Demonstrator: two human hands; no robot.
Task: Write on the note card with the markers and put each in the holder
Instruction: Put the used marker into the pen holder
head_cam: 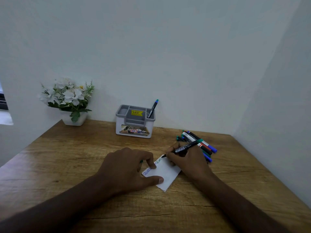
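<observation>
A pot of white flowers [67, 100] is sitting at the wooden table's [67, 157] far left corner. The grey-and-white holder [134, 121] is standing by the wall, one marker [152, 108] leaning in its right compartment. The left hand [127, 167] is pressing the white note card [164, 172] down with thumb and fingertips, a bit of green showing under its fingers. The right hand [186, 160] is pinching a green-capped marker [183, 148], tip touching the card's far corner. Loose markers [200, 143] are lying piled just beyond that hand
</observation>
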